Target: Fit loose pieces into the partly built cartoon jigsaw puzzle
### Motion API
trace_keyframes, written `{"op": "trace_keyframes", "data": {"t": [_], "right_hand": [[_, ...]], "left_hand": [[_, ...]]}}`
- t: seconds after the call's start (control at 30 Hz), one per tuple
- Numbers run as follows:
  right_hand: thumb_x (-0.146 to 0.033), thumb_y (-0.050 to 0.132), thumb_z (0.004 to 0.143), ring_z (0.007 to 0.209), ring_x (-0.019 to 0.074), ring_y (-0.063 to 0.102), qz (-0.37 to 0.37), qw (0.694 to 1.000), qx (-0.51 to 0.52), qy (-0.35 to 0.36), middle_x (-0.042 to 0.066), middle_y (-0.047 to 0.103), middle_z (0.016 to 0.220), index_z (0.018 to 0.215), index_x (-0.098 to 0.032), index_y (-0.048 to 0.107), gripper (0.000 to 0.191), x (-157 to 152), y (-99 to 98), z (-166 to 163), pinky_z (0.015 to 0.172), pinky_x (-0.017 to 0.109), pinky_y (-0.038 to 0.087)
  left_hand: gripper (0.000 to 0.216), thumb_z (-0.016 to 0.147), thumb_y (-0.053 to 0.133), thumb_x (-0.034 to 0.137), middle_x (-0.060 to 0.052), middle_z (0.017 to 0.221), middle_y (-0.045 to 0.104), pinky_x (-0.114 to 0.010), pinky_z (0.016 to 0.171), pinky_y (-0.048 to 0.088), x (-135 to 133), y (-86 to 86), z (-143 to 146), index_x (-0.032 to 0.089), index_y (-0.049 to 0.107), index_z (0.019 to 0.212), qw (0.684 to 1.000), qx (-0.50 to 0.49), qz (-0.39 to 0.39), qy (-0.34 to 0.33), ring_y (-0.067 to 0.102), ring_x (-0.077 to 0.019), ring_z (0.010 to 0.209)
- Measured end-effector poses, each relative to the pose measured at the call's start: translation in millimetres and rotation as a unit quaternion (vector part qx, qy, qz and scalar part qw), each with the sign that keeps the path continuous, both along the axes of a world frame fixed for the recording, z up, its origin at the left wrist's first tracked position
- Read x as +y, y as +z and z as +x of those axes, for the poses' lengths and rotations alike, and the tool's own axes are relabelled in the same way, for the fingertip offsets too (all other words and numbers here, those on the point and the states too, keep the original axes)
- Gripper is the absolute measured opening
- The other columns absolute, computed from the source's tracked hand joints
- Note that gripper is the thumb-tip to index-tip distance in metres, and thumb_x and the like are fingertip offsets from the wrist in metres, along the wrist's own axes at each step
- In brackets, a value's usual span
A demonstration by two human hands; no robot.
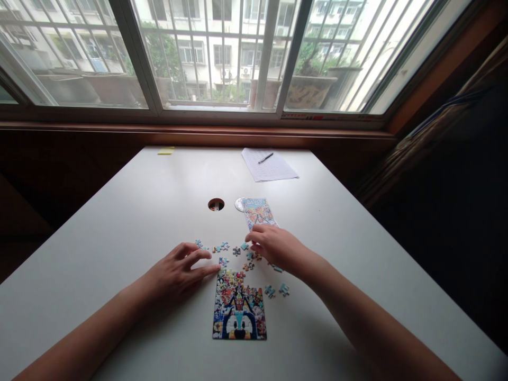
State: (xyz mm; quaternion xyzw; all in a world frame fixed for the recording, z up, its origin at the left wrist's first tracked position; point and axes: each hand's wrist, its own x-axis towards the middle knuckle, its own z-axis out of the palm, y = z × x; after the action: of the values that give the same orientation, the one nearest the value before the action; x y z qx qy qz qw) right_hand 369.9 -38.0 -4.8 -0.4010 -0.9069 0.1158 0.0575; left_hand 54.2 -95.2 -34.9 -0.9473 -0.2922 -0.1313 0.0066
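Observation:
A small, partly assembled colourful jigsaw puzzle (239,309) lies on the white table (119,222) in front of me. My left hand (178,271) rests flat beside its upper left corner, fingers spread, fingertips touching the puzzle's top edge. My right hand (273,246) hovers over several loose puzzle pieces (238,251) just beyond the puzzle, fingers curled downward over a piece; what it grips is hidden. A printed reference picture (259,211) lies right behind that hand.
A round cable hole (216,204) and its silver cap (240,204) sit mid-table. A sheet of paper (272,166) with a pen (265,157) lies at the far edge, a yellow note (165,151) at the far left. A window runs behind the table.

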Motion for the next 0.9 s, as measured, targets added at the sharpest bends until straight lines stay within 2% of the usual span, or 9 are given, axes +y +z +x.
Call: {"op": "trace_keyframes", "data": {"t": [0.1,0.43,0.73,0.9], "right_hand": [[-0.020,0.061,0.095,0.095,0.0211,0.061,0.011,1.000,0.004,0.015,0.007,0.066,0.108,0.113,-0.026,0.070,0.021,2.0,-6.7,-1.1,0.076,0.031,0.044],[-0.019,0.061,0.096,0.098,0.0218,0.058,-0.001,0.999,0.016,0.036,0.008,0.065,0.104,0.103,-0.022,0.071,0.012,1.3,-5.6,-6.8,0.084,0.034,0.045],[-0.013,0.059,0.094,0.103,0.0232,0.058,-0.042,0.998,0.032,0.042,0.012,0.061,0.112,0.106,-0.015,0.065,0.014,-5.5,2.1,-8.2,0.092,0.036,0.046],[-0.014,0.061,0.092,0.102,0.0220,0.058,-0.082,0.993,0.074,0.029,0.009,0.064,0.108,0.102,-0.018,0.065,0.012,-2.8,-2.4,-5.8,0.089,0.035,0.046]], "left_hand": [[0.054,0.097,0.058,0.020,-0.004,0.129,0.059,-0.041,0.098,0.052,-0.2,-0.5,-0.2,0.042,0.048,0.145,1.000,-0.005,-0.005,0.000,0.050,-0.0255,0.113],[0.055,0.096,0.059,0.020,-0.004,0.128,0.060,-0.041,0.100,0.050,-0.5,-1.4,0.9,0.041,0.048,0.145,1.000,-0.008,-0.005,-0.014,0.051,-0.0249,0.111],[0.055,0.096,0.058,0.019,-0.003,0.131,0.062,-0.041,0.101,0.049,-1.0,0.3,0.9,0.039,0.047,0.147,1.000,0.002,-0.007,-0.017,0.053,-0.0251,0.113],[0.054,0.099,0.054,0.017,-0.001,0.139,0.061,-0.039,0.102,0.047,-1.0,3.4,3.1,0.033,0.043,0.150,0.999,0.011,-0.004,-0.040,0.053,-0.0237,0.118]]}}
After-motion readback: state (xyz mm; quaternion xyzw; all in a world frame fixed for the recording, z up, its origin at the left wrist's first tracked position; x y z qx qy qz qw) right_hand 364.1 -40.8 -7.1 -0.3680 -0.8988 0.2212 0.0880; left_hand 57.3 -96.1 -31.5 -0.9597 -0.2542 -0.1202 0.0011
